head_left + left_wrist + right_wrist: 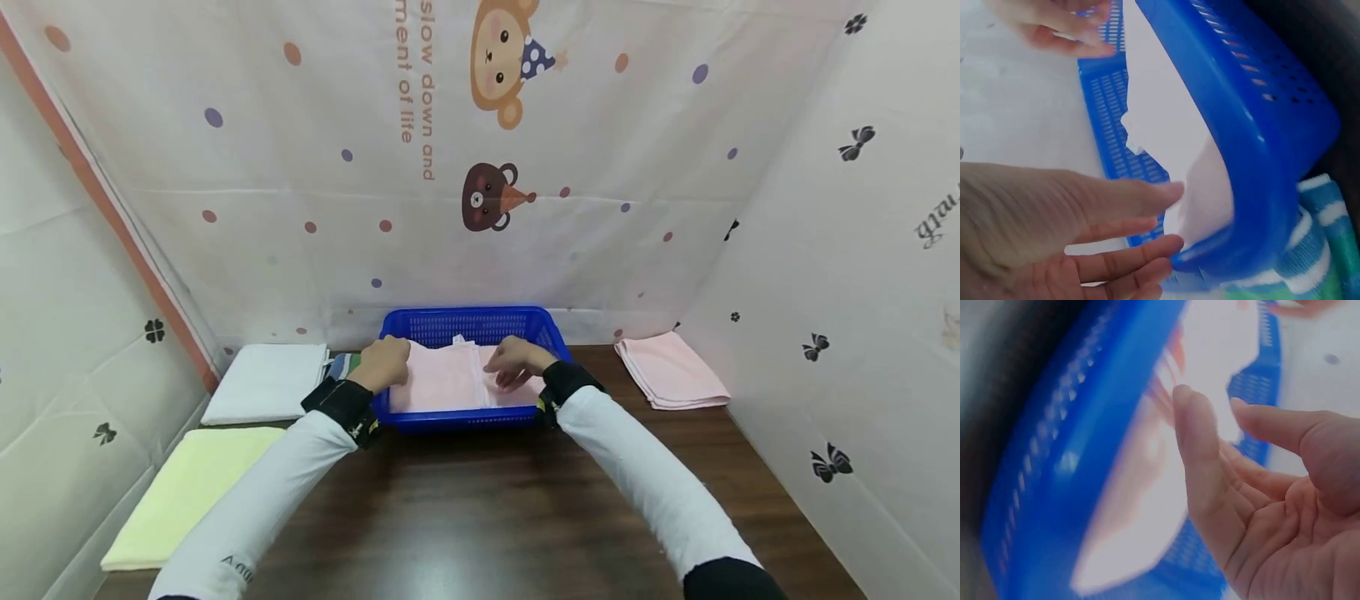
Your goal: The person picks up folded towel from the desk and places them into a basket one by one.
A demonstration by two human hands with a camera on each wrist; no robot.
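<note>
A blue plastic basket (468, 423) with slotted walls stands on the table against the back. Inside it lie folded pale pink cloths (438, 383), side by side, with a small white tag at the far edge. My left hand (385, 364) is at the basket's left rim. In the left wrist view its thumb and fingers are apart beside the cloth's corner; whether they touch it I cannot tell. Over the right part of the cloth hovers my right hand (517, 360), fingers loosely bent. The right wrist view shows a gap between its thumb and index finger (1197, 425), with nothing pinched.
Left of the basket lie a folded white cloth (262, 383) and a yellow one (191, 492). A striped blue, green and white cloth (1310, 250) sits beside the basket's left side. Folded pink cloths (672, 371) lie at the right. Printed curtains (300, 167) enclose the table.
</note>
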